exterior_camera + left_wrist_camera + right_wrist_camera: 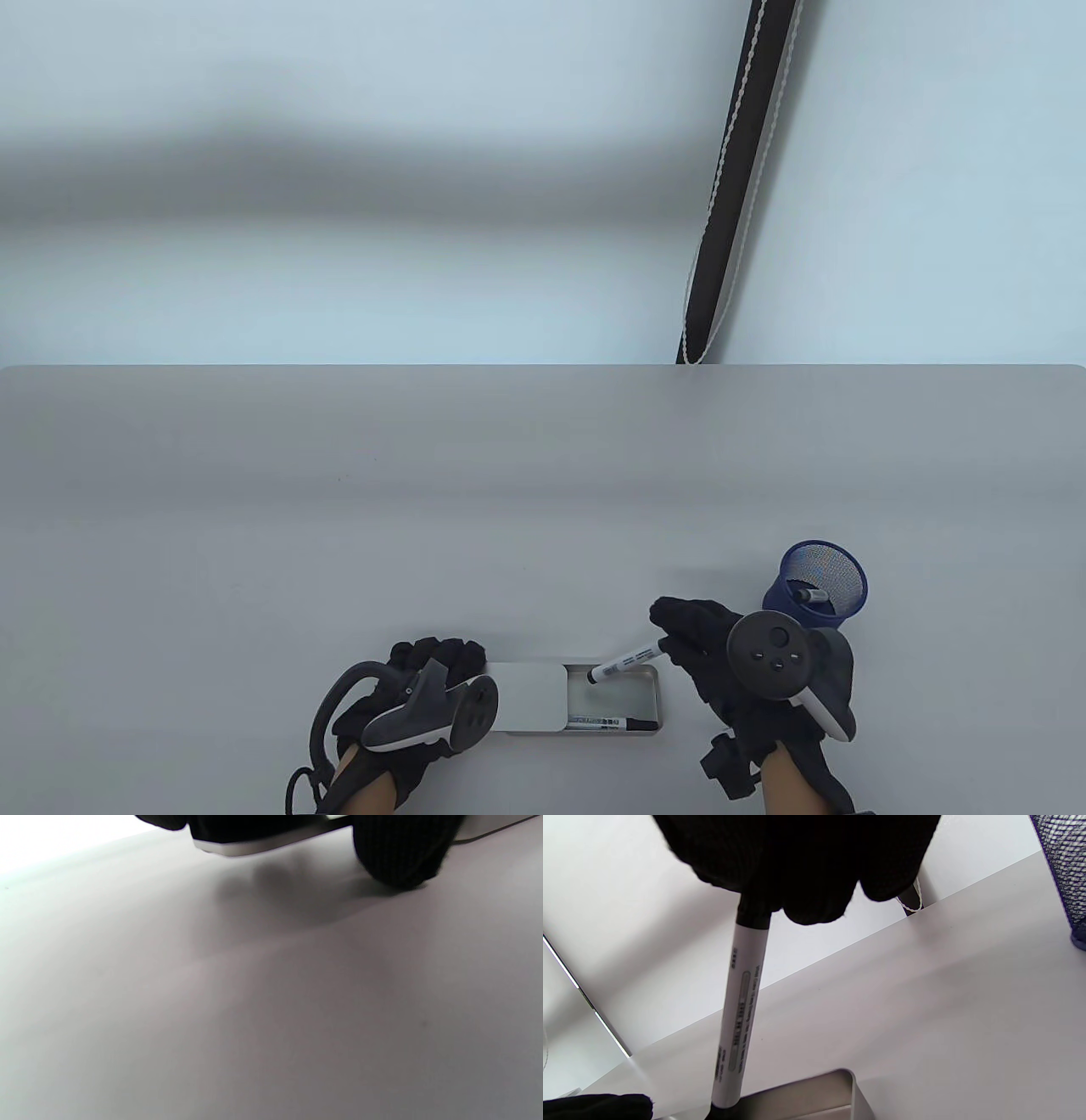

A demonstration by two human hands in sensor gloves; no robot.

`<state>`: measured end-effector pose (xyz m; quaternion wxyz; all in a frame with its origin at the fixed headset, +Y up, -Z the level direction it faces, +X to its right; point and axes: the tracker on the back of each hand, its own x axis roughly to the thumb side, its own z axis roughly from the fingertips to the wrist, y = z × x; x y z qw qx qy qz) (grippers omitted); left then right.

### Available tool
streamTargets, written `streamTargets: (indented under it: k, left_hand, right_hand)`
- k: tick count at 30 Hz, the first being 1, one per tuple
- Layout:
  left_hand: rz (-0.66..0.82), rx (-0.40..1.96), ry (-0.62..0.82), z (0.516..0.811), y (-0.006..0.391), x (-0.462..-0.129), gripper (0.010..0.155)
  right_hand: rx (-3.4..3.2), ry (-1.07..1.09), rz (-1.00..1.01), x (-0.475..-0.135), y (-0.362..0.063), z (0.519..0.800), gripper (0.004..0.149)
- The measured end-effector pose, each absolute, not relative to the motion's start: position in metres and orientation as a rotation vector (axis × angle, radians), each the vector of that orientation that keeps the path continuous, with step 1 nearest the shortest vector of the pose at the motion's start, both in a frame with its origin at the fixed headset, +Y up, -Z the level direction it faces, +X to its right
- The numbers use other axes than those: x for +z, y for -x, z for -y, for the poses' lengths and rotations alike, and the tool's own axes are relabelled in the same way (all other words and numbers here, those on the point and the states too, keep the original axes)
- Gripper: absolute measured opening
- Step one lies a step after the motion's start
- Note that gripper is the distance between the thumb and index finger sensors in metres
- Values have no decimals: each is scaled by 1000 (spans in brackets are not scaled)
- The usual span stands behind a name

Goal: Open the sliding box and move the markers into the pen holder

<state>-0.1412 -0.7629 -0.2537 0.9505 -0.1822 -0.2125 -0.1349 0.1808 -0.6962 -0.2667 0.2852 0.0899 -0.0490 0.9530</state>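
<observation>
A silver sliding box [653,683] lies near the table's front edge, its lid [530,696] slid to the left. My left hand [437,666] rests on the lid's left end, fingers curled over it. One marker [612,724] lies inside along the near wall. My right hand [683,632] pinches a white marker [626,661] by its upper end, the black tip hanging over the open box. In the right wrist view this marker [740,1018] hangs from my fingers [806,878] above the box corner [835,1090]. The blue mesh pen holder [819,586] stands right of the box with a marker [810,595] inside.
The grey table [424,509] ends at a far edge against a pale wall. A dark post with a white cord [734,178] runs up behind it. The pen holder's mesh [1065,866] shows at the right edge of the right wrist view.
</observation>
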Motion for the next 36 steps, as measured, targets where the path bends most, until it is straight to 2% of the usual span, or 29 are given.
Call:
streamTargets:
  k: [23,36]
  left_hand:
    - [432,-274,371,763,141,-254,78]
    - [432,-274,371,763,141,-254,78]
  right_hand:
    - [2494,-63,588,-251,-199,675,43]
    - [2541,138,979,-235,-213,663,42]
